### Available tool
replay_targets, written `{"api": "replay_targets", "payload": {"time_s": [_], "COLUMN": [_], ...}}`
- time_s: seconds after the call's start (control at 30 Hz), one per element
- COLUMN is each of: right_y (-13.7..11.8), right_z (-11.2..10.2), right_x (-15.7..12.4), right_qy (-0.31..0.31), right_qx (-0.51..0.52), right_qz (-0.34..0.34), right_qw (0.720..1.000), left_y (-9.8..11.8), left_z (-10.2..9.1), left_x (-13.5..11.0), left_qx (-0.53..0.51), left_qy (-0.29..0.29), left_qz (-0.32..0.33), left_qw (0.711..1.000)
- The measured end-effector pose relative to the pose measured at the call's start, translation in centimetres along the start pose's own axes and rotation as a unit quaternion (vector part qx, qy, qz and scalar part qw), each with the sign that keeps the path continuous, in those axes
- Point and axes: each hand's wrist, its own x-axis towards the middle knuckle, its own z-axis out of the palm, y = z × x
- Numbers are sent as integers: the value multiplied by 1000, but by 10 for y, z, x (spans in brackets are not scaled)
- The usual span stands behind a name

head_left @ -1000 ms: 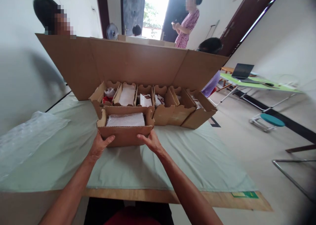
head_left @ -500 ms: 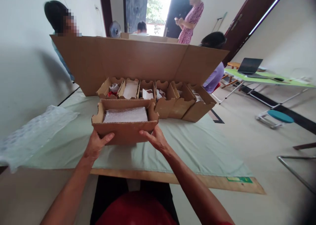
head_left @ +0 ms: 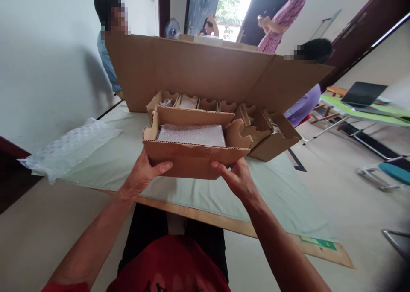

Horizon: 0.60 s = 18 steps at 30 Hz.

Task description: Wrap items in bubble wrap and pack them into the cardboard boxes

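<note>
Between my two hands is an open cardboard box (head_left: 195,162), held up over the cloth-covered table (head_left: 205,198). My left hand (head_left: 147,170) grips its left end, thumb on the near wall and fingers hidden beneath. My right hand (head_left: 235,174) holds the right end the same way. Inside the box lies a bubble-wrapped item (head_left: 192,135); what is under the wrap cannot be made out. Just behind stands a row of several similar cardboard boxes (head_left: 275,142), some with white things in them.
A tall cardboard panel (head_left: 205,70) stands behind the row. Loose bubble wrap (head_left: 73,147) lies on the table's left side. Other people are beyond the panel, one in a pink patterned dress (head_left: 282,23). At right, a laptop (head_left: 365,93) rests on a green table (head_left: 384,117) near a blue stool (head_left: 395,172).
The held box has come nearer to me and looks larger, now hiding more of the row behind. My view has turned slightly left, and both hands keep their grip.
</note>
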Motion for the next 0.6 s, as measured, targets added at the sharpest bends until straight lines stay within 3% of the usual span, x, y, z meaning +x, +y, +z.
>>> {"api": "replay_targets", "payload": {"time_s": [0.17, 0.33, 0.47, 0.6], "right_y": [-8, -16, -19, -14], "right_z": [-5, -6, -3, -7], "right_x": [-3, -2, -1, -1], "right_qy": [-22, 0, -23, -2], "right_qx": [14, -1, 1, 4], "right_qz": [-18, -6, -18, -2], "right_qw": [999, 1000, 1000, 1000], "left_y": [8, 13, 11, 12], "left_z": [2, 1, -5, 0], "left_x": [-2, -4, -5, -4], "left_qx": [9, -2, 5, 7], "left_qy": [27, -8, 31, -14], "left_qz": [20, 4, 18, 12], "left_qw": [999, 1000, 999, 1000]}}
